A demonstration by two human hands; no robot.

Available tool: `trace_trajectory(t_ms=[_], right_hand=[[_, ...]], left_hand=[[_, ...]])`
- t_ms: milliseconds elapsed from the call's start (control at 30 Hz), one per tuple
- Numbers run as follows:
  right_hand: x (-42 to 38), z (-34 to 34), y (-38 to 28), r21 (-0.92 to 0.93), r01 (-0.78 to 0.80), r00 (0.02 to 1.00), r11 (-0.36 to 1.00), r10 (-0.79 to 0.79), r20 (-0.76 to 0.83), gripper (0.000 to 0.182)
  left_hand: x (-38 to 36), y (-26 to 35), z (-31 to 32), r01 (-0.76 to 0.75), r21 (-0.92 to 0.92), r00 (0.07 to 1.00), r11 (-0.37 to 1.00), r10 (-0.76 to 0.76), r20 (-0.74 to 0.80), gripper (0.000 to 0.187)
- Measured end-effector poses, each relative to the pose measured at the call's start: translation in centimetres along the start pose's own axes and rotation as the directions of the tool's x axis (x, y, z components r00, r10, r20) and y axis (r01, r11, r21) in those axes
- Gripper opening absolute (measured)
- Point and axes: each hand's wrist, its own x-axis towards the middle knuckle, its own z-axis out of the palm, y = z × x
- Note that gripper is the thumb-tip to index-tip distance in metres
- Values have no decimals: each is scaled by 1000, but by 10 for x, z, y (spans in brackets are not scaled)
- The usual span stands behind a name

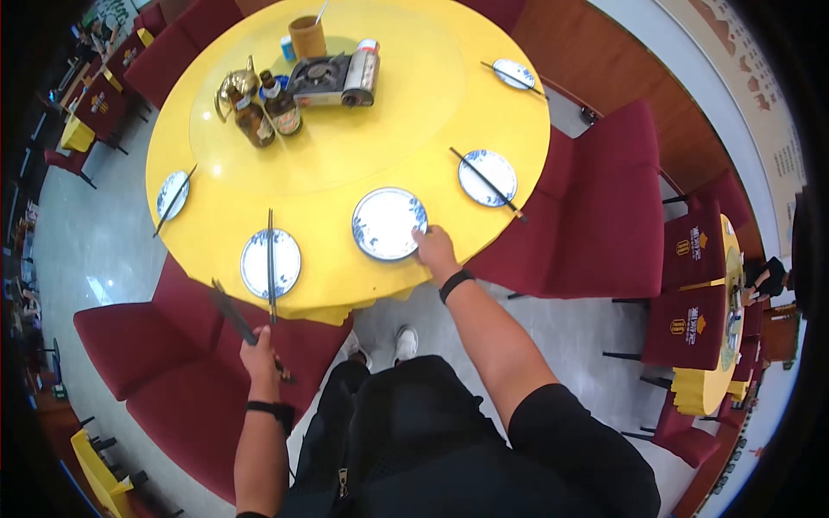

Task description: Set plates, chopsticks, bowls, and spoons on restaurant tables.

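Note:
My right hand [437, 252] grips the near right rim of a white plate with blue flower patterns [387, 223] at the table's front edge. Its thumb lies on top of the rim; the fingers beneath are hidden. My left hand [258, 354], off the table's edge, is closed around a bundle of dark chopsticks [233, 314]. Left of the plate, a similar plate [255, 263] has a pair of chopsticks [271, 250] across it. To the right, another plate [499, 164] also carries chopsticks [485, 180], laid at a slant.
The round table [345, 285] has a yellow cloth. Toward its far side stand a portable gas stove [324, 79], brown bottles [281, 105], a metal kettle [237, 85] and a brown pot [306, 37]. Dark red chairs [596, 207] flank me. Another person [767, 278] is at far right.

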Motion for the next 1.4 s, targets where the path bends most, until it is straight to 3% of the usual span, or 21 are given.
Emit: trace_trajectory(t_ms=[33, 100, 133, 200, 233, 400, 467, 567, 600, 633, 767, 867, 933, 1000, 1067, 1167, 1233, 1267, 1300, 1367, 1400], right_hand=[[7, 1, 9, 8, 15, 1000, 1000, -15, 0, 36], [16, 3, 18, -204, 146, 989, 968, -148, 10, 33], [10, 1, 8, -194, 157, 987, 968, -158, 8, 33], [-1, -4, -4, -390, 203, 970, 898, -238, -43, 35], [-3, -7, -9, -394, 158, 983, 905, -182, -24, 39], [-8, -12, -21, -388, 150, 980, 909, -190, -65, 36], [-11, -13, -29, -424, 64, 998, 903, -70, 2, 33], [-14, -11, -32, -441, 45, 996, 896, -77, -55, 30], [-8, -7, -22, -456, 97, 986, 885, -148, -78, 28], [2, -1, -4, -433, 209, 950, 877, -287, -123, 26], [4, -3, -7, -435, 276, 928, 857, -356, -111, 21], [-7, -8, -28, -423, 192, 957, 886, -264, -119, 22], [-4, -5, -22, -386, 207, 946, 899, -284, -154, 22], [-1, -6, -14, -305, 210, 949, 929, -269, -164, 21], [1, -7, -10, -408, 196, 943, 892, -285, -172, 20], [-8, -6, -19, -385, 111, 957, 916, -203, -209, 19], [-7, -6, -17, -223, 35, 970, 974, -87, -228, 17], [-6, -6, -15, -238, 30, 968, 971, -88, -236, 17], [-6, -6, -16, -139, 36, 969, 990, -69, -237, 18], [-8, -8, -17, -30, 25, 977, 999, -31, -212, 17], [-9, -11, -17, -41, 16, 977, 999, -24, -211, 17]], left_hand=[[-9, -1, 0, -14, -8, 1000, 1000, 14, -1, 15], [-25, 0, 2, -34, 1, 999, 999, 34, -3, 11], [-33, 2, 7, -49, -2, 999, 999, 49, -3, 11], [-48, 3, 18, -37, 60, 999, 998, 36, 7, 10], [-56, 6, 25, -37, 63, 999, 997, 36, 20, 10], [-67, 10, 54, -70, 100, 991, 993, 57, 123, 14], [-68, 9, 60, -75, 101, 974, 992, 51, 219, 15], [-71, 15, 78, -77, 101, 955, 992, 44, 292, 15], [-71, 18, 82, -60, 105, 950, 993, 24, 311, 15], [-71, 21, 87, -33, 85, 941, 996, 3, 338, 14], [-56, 13, 112, 7, 86, 932, 996, -37, 360, 13], [-49, 15, 134, -154, 167, 915, 974, 77, 396, 17], [-37, 19, 143, -63, 180, 910, 982, -17, 414, 19], [-19, 5, 157, -211, 251, 907, 945, 94, 410, 18], [-18, 13, 164, -187, 233, 907, 954, 76, 415, 18], [-8, 11, 170, -155, 107, 878, 982, 87, 471, 18], [-5, 21, 176, -138, 166, 883, 976, 45, 468, 20], [-5, 24, 181, -125, 227, 892, 966, 9, 452, 22], [-2, 20, 187, -108, 221, 890, 969, -5, 457, 22], [4, 12, 199, -274, 189, 880, 943, 167, 444, 25], [3, 15, 204, -261, 191, 883, 946, 154, 443, 25]])
